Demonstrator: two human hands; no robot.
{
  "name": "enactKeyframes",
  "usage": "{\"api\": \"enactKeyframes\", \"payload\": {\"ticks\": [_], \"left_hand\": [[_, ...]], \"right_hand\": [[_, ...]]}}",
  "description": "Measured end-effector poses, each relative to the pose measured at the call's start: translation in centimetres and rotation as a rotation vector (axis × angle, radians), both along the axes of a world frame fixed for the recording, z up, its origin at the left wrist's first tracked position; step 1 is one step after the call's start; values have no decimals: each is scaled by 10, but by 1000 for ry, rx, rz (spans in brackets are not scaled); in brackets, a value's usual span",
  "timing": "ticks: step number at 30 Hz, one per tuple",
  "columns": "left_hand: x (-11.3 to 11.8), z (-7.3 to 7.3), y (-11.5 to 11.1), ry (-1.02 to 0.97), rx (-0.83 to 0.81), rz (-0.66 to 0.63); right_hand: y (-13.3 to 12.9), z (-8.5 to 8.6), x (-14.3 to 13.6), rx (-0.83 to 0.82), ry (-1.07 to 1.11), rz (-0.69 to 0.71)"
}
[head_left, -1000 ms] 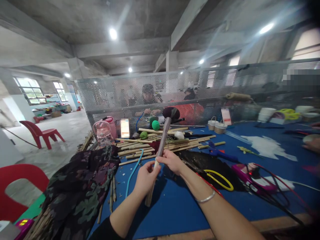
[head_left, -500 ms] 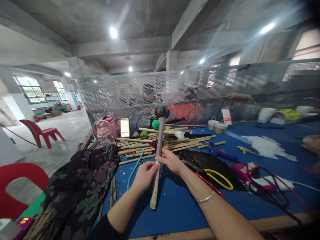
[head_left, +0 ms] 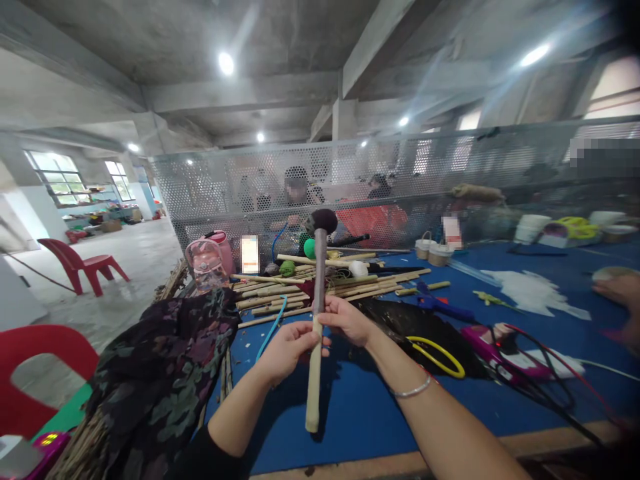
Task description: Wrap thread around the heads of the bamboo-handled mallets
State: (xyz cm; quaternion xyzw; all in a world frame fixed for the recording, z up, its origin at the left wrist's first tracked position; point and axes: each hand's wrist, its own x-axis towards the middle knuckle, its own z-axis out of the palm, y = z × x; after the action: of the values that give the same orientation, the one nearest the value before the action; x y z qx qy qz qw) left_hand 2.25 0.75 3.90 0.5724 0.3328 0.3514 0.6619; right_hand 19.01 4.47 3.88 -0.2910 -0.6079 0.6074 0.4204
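Both hands hold a mallet-like stick (head_left: 314, 380) upright over the blue table. Its lower part is bare and pale, its upper shaft is covered in greyish brown, and a dark round head tops it. My left hand (head_left: 285, 348) closes around the pale part, thumb in front and fingertips showing on the far side. Just above, my right hand (head_left: 347, 321) pinches the shaft where the covering meets the bare wood. Behind the stick lie a pile of pale sticks (head_left: 380, 285), a bright green ball (head_left: 310, 249) and a white ball (head_left: 359, 269).
Yellow-handled scissors (head_left: 440, 360) lie on black cloth to the right, near a blue glue gun (head_left: 445, 305) and a purple power strip (head_left: 500, 353). Dark patterned cloth (head_left: 165, 373) covers the left side. A perforated metal screen (head_left: 225, 193) stands behind. Another person's hand (head_left: 620, 290) is at far right.
The stick has turned about its length, so the small holes on its pale part no longer show. My left fingers now wrap farther round it, and its lower end sits slightly lower.
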Motion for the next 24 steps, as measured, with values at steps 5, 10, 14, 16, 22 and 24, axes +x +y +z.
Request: {"api": "enactKeyframes", "payload": {"ticks": [5,10,14,16,22,24], "left_hand": [[4,-13,4,109,241,253],[3,-17,9,220,298,346],[0,-8,4,103,104,134],[0,-5,2,46,38,38],[3,-15,3,333,386,295],[2,-17,5,446,475,395]], "right_hand": [[2,-3,-12,46,52,-36],[2,-3,-13,87,45,-95],[-1,-1,-5,-16,36,11],[-1,-2,-3,-31,35,28],[7,-9,-9,83,16,-88],[9,-10,-11,115,2,-110]]}}
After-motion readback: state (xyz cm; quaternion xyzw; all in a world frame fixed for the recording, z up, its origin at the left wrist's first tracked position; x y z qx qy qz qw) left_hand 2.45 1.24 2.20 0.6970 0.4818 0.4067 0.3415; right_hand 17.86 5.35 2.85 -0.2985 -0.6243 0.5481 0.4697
